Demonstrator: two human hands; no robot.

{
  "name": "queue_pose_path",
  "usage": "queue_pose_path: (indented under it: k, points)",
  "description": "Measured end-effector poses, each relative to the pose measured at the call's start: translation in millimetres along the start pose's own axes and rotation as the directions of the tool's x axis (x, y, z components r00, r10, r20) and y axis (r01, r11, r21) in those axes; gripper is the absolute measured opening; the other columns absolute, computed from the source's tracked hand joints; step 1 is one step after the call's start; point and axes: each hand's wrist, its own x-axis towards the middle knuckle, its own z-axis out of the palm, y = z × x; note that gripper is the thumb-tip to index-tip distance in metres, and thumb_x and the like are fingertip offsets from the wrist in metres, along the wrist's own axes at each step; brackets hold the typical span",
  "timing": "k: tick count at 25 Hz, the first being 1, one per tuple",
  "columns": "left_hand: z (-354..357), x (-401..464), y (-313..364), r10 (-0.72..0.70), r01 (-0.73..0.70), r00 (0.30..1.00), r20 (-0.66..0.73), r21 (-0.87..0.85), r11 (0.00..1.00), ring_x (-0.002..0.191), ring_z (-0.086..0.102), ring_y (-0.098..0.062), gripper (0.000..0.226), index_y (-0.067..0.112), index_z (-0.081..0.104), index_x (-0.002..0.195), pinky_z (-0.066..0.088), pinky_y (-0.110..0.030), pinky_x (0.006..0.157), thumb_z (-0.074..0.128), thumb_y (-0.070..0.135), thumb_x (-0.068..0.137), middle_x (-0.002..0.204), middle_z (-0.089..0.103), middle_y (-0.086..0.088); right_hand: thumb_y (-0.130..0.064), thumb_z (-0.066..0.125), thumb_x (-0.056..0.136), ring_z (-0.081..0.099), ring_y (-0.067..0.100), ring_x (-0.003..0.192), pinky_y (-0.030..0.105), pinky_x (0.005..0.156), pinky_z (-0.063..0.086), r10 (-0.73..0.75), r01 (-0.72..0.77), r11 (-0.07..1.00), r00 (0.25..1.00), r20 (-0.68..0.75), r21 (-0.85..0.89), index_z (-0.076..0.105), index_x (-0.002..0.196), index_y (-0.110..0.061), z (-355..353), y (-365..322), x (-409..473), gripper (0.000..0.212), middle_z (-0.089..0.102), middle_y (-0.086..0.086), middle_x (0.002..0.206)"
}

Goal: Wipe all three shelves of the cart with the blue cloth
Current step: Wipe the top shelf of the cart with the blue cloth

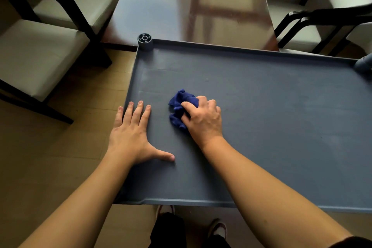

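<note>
The cart's grey-blue top shelf (271, 110) fills the middle and right of the head view, with a raised rim all round. A crumpled blue cloth (179, 106) lies on its left half, pressed down under my right hand (203, 119), whose fingers are closed over it. My left hand (130, 133) rests flat on the shelf's left edge, fingers spread, thumb pointing right. The two lower shelves are hidden beneath the top one.
A round post cap (144, 38) marks the shelf's far left corner. A glossy dark table (191, 4) butts against the cart's far side. Black-framed chairs with pale seats stand at left (40, 54) and right (322, 6). My feet show below the near rim.
</note>
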Motion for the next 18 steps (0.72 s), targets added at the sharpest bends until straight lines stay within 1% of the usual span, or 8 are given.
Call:
queue_pose_path:
  k: [4,8,10,13,18]
  points:
    - [-2.0,-1.1,0.9,-0.007,0.007,1.000,0.008,-0.001,1.000,0.160,-0.022,-0.022,0.176,0.024,-0.011,0.166,-0.021,-0.050,0.127,0.020,0.121,0.022,0.177,-0.011,0.000,-0.038,0.061,0.086,0.054,0.039,0.092,0.043,0.073,0.047,0.167,-0.166,0.985,0.985,0.032,-0.044,0.070,0.108,-0.030,-10.2,64.8,-3.8,0.025,0.061,0.012,0.114]
    - [-5.4,-1.2,2.9,-0.015,0.015,1.000,0.024,0.008,1.000,0.160,-0.023,-0.021,0.176,0.024,-0.012,0.165,-0.023,-0.049,0.127,0.021,0.121,0.022,0.176,-0.014,0.000,-0.039,0.065,0.086,0.054,0.044,0.094,0.048,0.075,0.051,0.339,-0.338,0.936,0.941,-0.008,-0.100,0.070,0.113,-0.029,-25.0,162.2,-28.5,0.029,0.058,0.015,0.118]
    - [-7.0,-1.9,3.7,-0.018,0.017,0.999,0.036,0.016,1.000,0.159,-0.024,-0.021,0.176,0.024,-0.013,0.165,-0.023,-0.049,0.126,0.020,0.121,0.022,0.176,-0.015,0.000,-0.037,0.068,0.085,0.054,0.047,0.092,0.051,0.075,0.052,0.409,-0.412,0.905,0.911,-0.049,-0.107,0.071,0.114,-0.026,-32.5,200.0,-43.8,0.031,0.058,0.018,0.118]
    - [-8.6,-3.3,4.1,-0.018,0.018,0.999,0.043,0.012,1.000,0.159,-0.025,-0.021,0.175,0.025,-0.014,0.165,-0.023,-0.049,0.127,0.020,0.121,0.022,0.176,-0.016,0.000,-0.031,0.069,0.085,0.053,0.049,0.092,0.054,0.077,0.050,0.487,-0.494,0.863,0.869,-0.084,-0.105,0.071,0.116,-0.023,-40.6,234.2,-62.3,0.032,0.056,0.022,0.118]
    - [-6.7,-6.0,4.1,-0.010,0.010,0.999,0.043,-0.003,1.000,0.159,-0.026,-0.021,0.175,0.025,-0.014,0.165,-0.022,-0.050,0.127,0.020,0.121,0.022,0.176,-0.016,0.000,-0.028,0.062,0.090,0.049,0.052,0.101,0.059,0.086,0.047,0.662,-0.666,0.742,0.746,-0.079,-0.077,0.066,0.123,-0.021,-56.7,279.8,-82.6,0.034,0.051,0.026,0.120]
